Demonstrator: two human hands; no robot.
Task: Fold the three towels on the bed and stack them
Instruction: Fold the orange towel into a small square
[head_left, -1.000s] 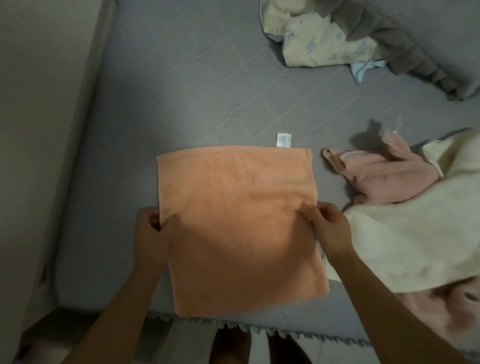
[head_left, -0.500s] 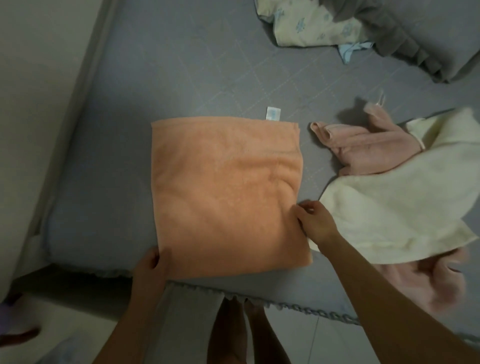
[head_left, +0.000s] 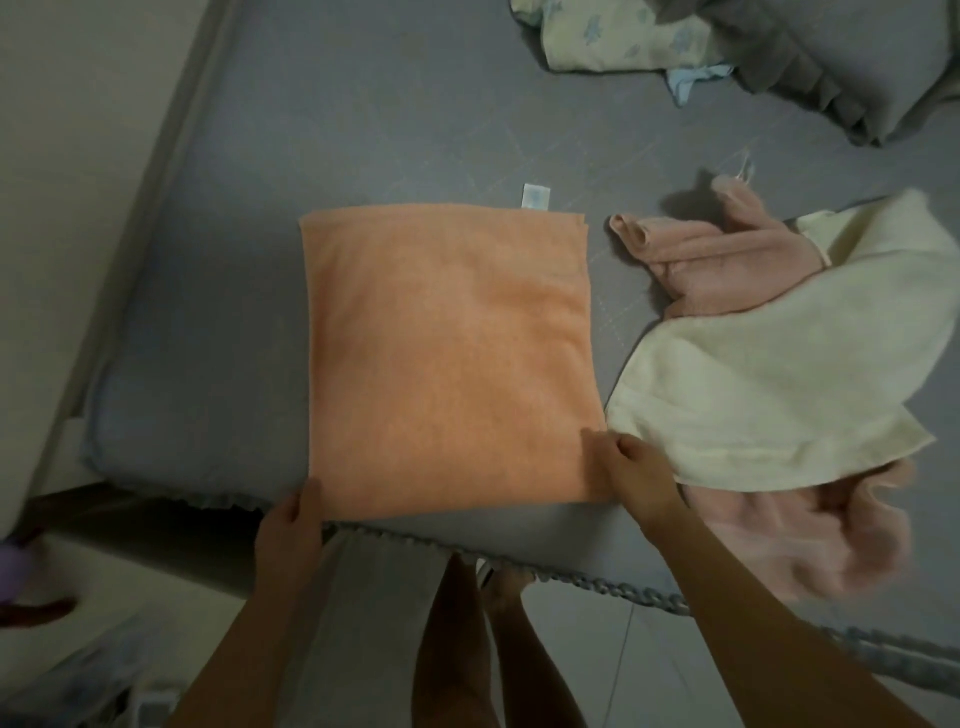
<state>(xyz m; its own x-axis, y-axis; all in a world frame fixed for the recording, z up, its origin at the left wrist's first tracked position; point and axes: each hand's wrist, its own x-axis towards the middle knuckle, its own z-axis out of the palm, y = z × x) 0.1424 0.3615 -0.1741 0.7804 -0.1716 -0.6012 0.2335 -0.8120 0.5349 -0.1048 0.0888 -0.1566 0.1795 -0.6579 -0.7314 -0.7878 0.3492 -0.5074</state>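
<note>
An orange towel (head_left: 447, 353) lies flat and folded into a near square on the grey bed (head_left: 363, 114), with a white label at its far edge. My left hand (head_left: 291, 525) grips its near left corner at the bed's edge. My right hand (head_left: 631, 467) pinches its near right corner. To the right lies a cream towel (head_left: 769, 374), loose and unfolded, draped over a crumpled pink towel (head_left: 691, 260) that shows both beyond it and nearer the bed's edge.
A floral cloth (head_left: 618, 36) and a grey bundle of bedding (head_left: 831, 62) lie at the far right of the bed. A pale wall (head_left: 67, 156) runs along the left side. The bed's ruffled edge (head_left: 571, 577) is near me, with tiled floor below.
Both hands slid along the orange towel's side edges from its middle to its near corners. The view shifted a little.
</note>
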